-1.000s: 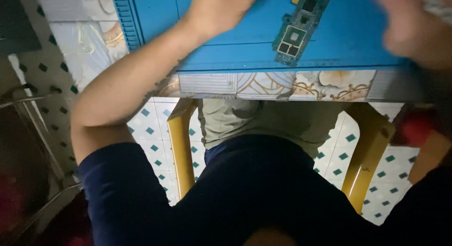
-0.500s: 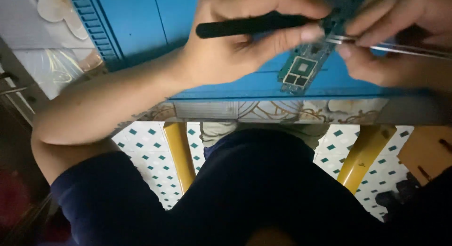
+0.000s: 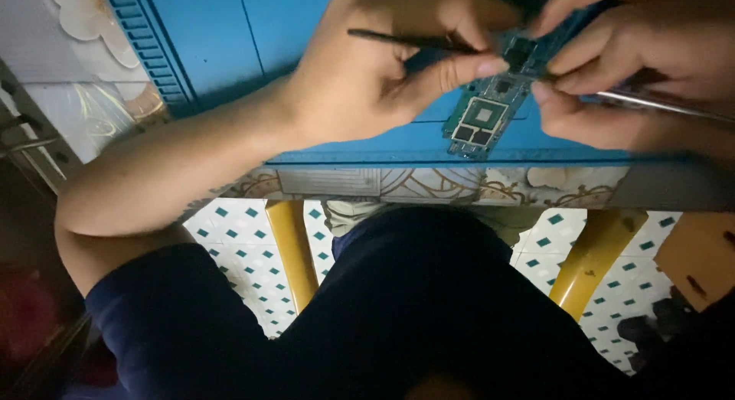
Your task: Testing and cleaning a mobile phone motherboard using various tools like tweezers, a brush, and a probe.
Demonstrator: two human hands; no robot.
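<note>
A small green circuit board (image 3: pixel 482 118) with dark chips lies tilted over a blue work mat (image 3: pixel 222 40). My left hand (image 3: pixel 367 71) pinches the board's upper edge with thumb and forefinger and also holds a thin black tool (image 3: pixel 398 40) pointing left. From the right, my right hand (image 3: pixel 620 71) grips a slim silver metal tool (image 3: pixel 666 107), its fingertips touching the board's far end. The top of the board is hidden behind both hands.
The mat lies on a table with a patterned edge (image 3: pixel 429 184) and yellow legs (image 3: pixel 295 251). My dark-clothed lap (image 3: pixel 429 316) fills the bottom of the view, above a white floor with teal diamonds (image 3: pixel 245 239). A brown box corner (image 3: pixel 700 254) sits at right.
Both hands have closed in on the circuit board from apart. The black tool has shifted right and tilted in my left hand, and the view has moved closer.
</note>
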